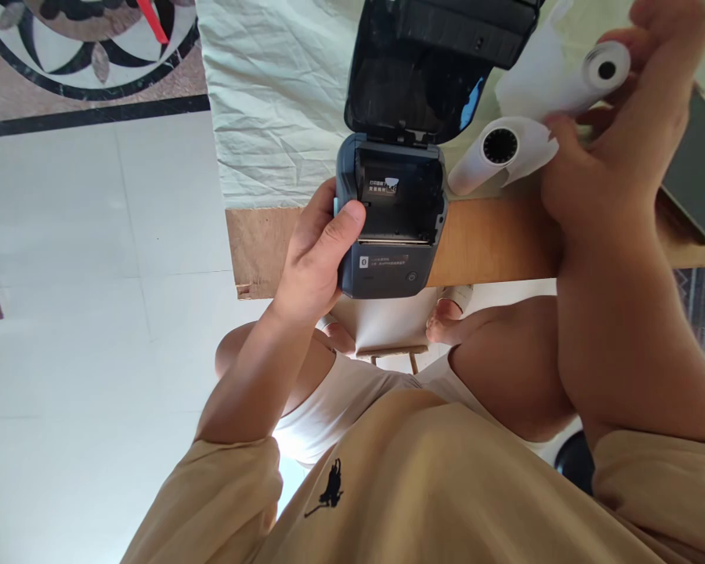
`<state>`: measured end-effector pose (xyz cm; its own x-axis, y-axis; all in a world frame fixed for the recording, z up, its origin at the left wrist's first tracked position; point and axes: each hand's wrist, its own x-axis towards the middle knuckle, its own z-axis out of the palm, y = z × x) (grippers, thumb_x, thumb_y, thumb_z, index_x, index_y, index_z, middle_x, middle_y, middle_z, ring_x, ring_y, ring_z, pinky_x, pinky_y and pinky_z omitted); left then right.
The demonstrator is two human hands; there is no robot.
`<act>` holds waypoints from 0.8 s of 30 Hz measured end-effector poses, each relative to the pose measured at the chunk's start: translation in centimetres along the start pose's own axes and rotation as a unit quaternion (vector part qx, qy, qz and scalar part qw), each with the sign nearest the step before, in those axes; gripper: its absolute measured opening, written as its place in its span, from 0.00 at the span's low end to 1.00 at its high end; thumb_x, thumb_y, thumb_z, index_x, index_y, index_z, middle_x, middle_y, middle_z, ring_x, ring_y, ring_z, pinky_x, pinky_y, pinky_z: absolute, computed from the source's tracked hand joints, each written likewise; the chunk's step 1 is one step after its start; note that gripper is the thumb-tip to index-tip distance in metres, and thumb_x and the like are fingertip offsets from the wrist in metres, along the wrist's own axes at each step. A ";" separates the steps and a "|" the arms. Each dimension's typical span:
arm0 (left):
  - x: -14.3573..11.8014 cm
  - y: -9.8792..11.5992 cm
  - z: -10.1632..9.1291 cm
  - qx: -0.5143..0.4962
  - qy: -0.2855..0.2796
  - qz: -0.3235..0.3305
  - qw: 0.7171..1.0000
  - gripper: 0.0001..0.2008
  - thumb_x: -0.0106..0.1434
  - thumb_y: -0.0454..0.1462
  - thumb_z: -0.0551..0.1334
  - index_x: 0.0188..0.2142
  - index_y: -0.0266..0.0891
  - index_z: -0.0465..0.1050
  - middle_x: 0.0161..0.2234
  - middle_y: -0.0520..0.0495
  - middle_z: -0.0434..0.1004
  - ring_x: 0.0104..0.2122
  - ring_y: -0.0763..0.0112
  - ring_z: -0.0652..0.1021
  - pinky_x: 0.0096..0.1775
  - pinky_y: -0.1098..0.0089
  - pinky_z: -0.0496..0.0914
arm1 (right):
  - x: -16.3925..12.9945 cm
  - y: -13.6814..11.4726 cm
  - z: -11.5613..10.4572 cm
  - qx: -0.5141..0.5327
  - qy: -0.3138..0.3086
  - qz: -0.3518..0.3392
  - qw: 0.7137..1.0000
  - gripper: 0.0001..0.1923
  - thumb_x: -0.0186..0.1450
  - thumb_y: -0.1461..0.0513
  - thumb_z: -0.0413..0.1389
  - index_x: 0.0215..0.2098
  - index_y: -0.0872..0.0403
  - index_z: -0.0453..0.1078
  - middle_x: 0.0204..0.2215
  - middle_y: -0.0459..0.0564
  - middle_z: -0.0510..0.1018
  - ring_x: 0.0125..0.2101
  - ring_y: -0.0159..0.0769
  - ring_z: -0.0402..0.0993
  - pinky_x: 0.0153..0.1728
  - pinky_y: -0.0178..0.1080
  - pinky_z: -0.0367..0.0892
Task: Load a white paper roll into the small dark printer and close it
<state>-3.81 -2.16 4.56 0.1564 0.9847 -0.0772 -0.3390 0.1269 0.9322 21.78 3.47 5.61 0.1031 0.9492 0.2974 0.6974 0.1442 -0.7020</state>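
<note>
While the wooden table [493, 243] runs under both your hands with a creased white cloth [270, 102] spread beyond them, your left hand [314, 254] wraps around the left side of the dark grey printer [391, 211], thumb pressed on its top edge; its lid [428, 63] stands swung open, the paper bay bare. Your right hand [616, 133], up and to the right of the printer, closes its fingers on a white paper roll [599, 74]. A second roll [493, 153] lies on the table between your hands, just beside the printer.
</note>
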 end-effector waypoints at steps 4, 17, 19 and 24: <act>0.0 -0.2 0.0 0.006 0.004 0.006 1.000 0.17 0.62 0.53 0.60 0.41 0.44 0.73 0.43 0.47 0.81 0.59 0.58 0.73 0.52 0.61 0.76 | 0.3 0.1 0.6 -0.086 0.005 -0.048 0.995 0.26 0.53 0.73 0.52 0.48 0.50 0.66 0.34 0.42 0.67 0.28 0.23 0.54 0.33 0.35 0.54; 0.0 -0.3 -0.1 -0.029 -0.019 0.019 0.999 0.14 0.66 0.48 0.57 0.43 0.43 0.73 0.41 0.46 0.81 0.55 0.60 0.77 0.49 0.63 0.77 | -0.2 0.1 0.7 -0.015 0.005 -0.098 0.995 0.30 0.49 0.72 0.53 0.50 0.51 0.65 0.35 0.45 0.68 0.34 0.28 0.63 0.36 0.36 0.60; 0.0 -0.3 -0.2 -0.027 -0.017 0.019 0.999 0.15 0.65 0.49 0.58 0.42 0.43 0.73 0.41 0.46 0.81 0.55 0.58 0.77 0.49 0.62 0.77 | -0.3 0.0 0.7 -0.034 -0.014 -0.106 0.994 0.31 0.49 0.73 0.51 0.50 0.49 0.65 0.37 0.46 0.70 0.35 0.29 0.64 0.35 0.36 0.60; 0.1 -0.5 -0.4 -0.007 -0.014 0.011 1.000 0.15 0.64 0.50 0.59 0.41 0.43 0.73 0.42 0.45 0.80 0.57 0.55 0.74 0.52 0.61 0.76 | -0.3 -0.1 0.7 -0.110 -0.012 -0.109 0.988 0.20 0.54 0.65 0.59 0.45 0.53 0.71 0.40 0.51 0.71 0.40 0.34 0.66 0.39 0.39 0.62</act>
<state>-3.98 -2.07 3.96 0.1743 0.9836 -0.0459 -0.3557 0.1064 0.9285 21.17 3.38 5.09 -0.0813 0.9087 0.4095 0.8383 0.2846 -0.4651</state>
